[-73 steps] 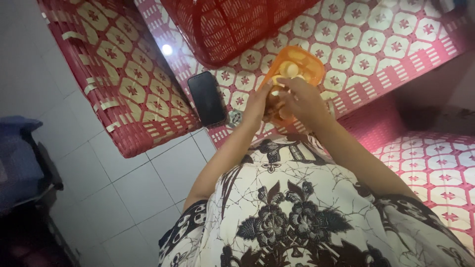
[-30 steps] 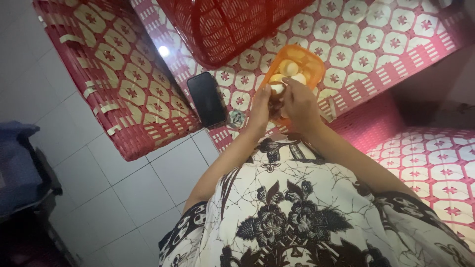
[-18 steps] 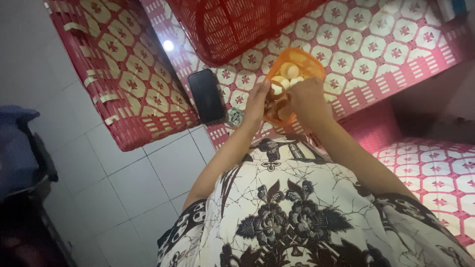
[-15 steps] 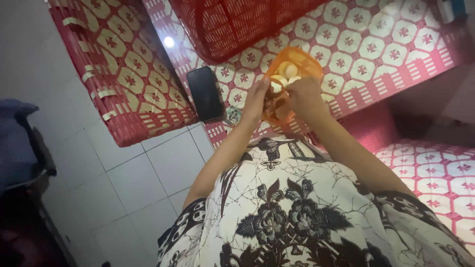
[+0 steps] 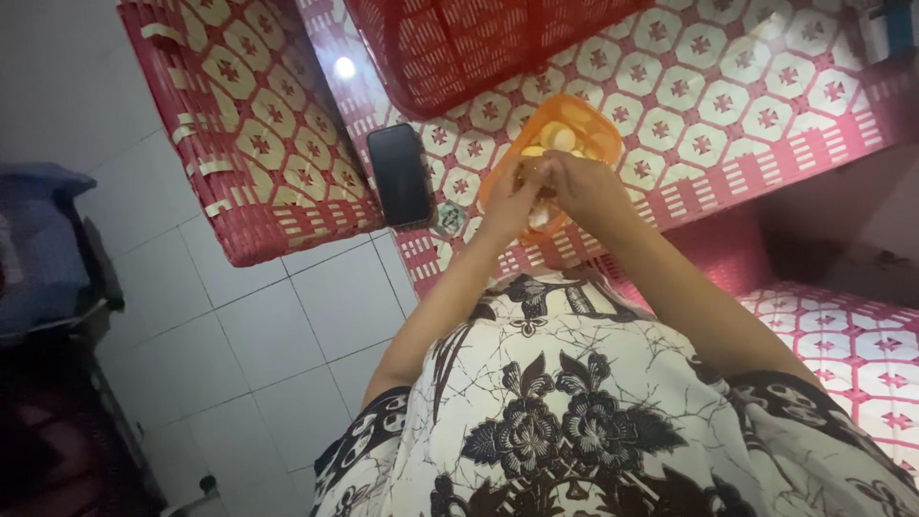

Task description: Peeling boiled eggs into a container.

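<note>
Both arms reach forward: left hand [image 5: 510,199] and right hand [image 5: 584,184] meet, fingers pinched together over pale pieces in an orange tub [image 5: 574,120].

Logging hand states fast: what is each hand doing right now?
Left hand: fingers curled at the orange container of pale round pieces; grip cannot be told.
Right hand: fingers bent over the container; what it holds cannot be told.

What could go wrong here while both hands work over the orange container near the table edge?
The orange container of pale round pieces sits close to the woven table's edge; a push from the left hand or right hand might tip it onto the tiled floor. The black phone lies by the same edge and could get knocked off.
</note>
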